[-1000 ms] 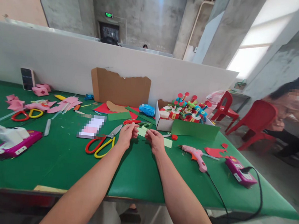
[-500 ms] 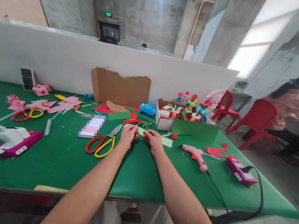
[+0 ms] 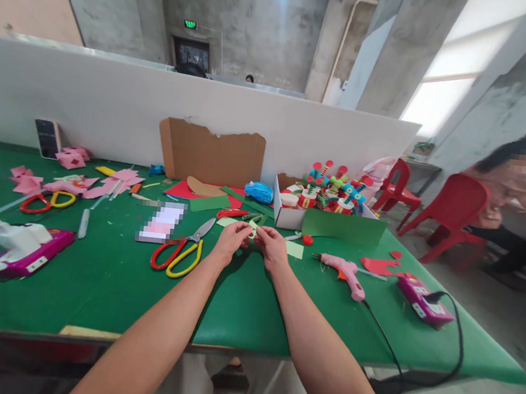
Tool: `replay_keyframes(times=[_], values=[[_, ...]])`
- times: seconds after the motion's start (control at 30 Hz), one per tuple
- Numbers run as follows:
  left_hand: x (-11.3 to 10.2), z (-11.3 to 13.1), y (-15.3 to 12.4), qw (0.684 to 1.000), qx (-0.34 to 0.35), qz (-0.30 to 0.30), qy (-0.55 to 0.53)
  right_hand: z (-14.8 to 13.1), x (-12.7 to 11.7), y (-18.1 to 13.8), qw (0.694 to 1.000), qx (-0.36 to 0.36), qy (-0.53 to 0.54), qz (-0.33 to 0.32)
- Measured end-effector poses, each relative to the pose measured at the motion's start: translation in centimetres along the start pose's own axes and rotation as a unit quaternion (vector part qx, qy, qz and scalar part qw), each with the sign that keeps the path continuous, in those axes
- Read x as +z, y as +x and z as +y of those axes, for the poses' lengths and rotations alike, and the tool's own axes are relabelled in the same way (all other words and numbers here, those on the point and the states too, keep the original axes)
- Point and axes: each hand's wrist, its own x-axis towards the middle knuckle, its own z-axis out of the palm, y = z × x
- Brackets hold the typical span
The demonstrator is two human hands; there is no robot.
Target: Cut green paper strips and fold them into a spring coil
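Between my fingertips is a small pale green paper strip point(image 3: 253, 228), bent into a curl. My left hand point(image 3: 231, 242) pinches one end of it and my right hand point(image 3: 271, 247) pinches the other; the fingers partly hide it. Another pale green paper piece point(image 3: 294, 249) lies just right of my right hand. Left of my left hand rest large scissors point(image 3: 183, 249) with one red and one yellow handle. Beyond my hands are a folded dark green paper strip point(image 3: 252, 216) and a red-handled tool point(image 3: 232, 214).
A pink glue gun point(image 3: 343, 273) and a purple power strip point(image 3: 423, 301) with cables lie at right. A box point(image 3: 284, 217) of paper figures stands behind. A phone point(image 3: 161, 223), pink paper pieces point(image 3: 27, 180) and another power strip point(image 3: 38, 255) are at left. A person point(image 3: 513, 186) sits far right.
My hands have drawn closer together, the left one moving right. The pale green strip between them was held flatter and is now curled.
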Motion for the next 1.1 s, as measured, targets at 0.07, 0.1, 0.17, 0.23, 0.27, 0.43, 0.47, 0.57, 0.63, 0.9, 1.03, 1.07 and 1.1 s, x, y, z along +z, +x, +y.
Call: replay_keyframes(times=[0.07,0.1,0.17,0.23,0.27,0.43,0.47,0.57,0.63,0.9,1.03,1.07,1.1], values=[[0.0,0.1,-0.1,1.0,-0.004,-0.009,0.004,0.0,0.0,0.0,1.0,-0.002,0.001,-0.002],[0.1,0.1,-0.1,1.0,-0.001,-0.012,0.01,0.0,0.0,0.0,1.0,-0.003,0.0,-0.006],[0.1,0.1,-0.2,1.0,0.012,-0.016,0.018,0.1,0.1,0.0,1.0,-0.004,0.0,-0.013],[0.2,0.1,-0.2,1.0,0.02,-0.019,0.015,0.1,0.1,-0.1,1.0,-0.006,0.001,-0.012],[0.2,0.0,-0.3,1.0,0.021,-0.019,0.011,0.1,0.2,-0.1,1.0,-0.008,0.002,-0.009],[0.1,-0.2,0.1,1.0,0.01,-0.001,0.002,0.1,0.4,-0.2,1.0,0.012,0.003,-0.011],[0.0,-0.2,0.2,1.0,0.007,0.006,0.001,0.1,0.4,-0.3,1.0,0.017,0.003,-0.017],[-0.4,-0.3,0.4,1.0,-0.002,0.011,-0.008,-0.1,0.5,-0.6,0.999,0.027,-0.004,-0.043],[-0.7,-0.2,0.5,1.0,-0.01,0.008,-0.015,-0.4,0.5,-0.7,0.997,0.041,-0.011,-0.059],[-0.6,0.2,0.3,1.0,-0.024,0.008,-0.006,-1.0,0.2,-0.8,0.996,0.051,-0.056,-0.056],[-0.3,0.7,-0.1,0.998,-0.037,0.021,-0.046,-0.6,0.2,-0.6,0.995,0.004,-0.094,-0.039],[-0.2,0.7,-0.2,0.998,-0.032,0.023,-0.047,-0.4,0.3,-0.5,0.994,-0.005,-0.103,-0.04],[-0.2,0.7,-0.2,0.998,-0.026,0.023,-0.044,-0.3,0.3,-0.5,0.993,-0.01,-0.111,-0.041]])
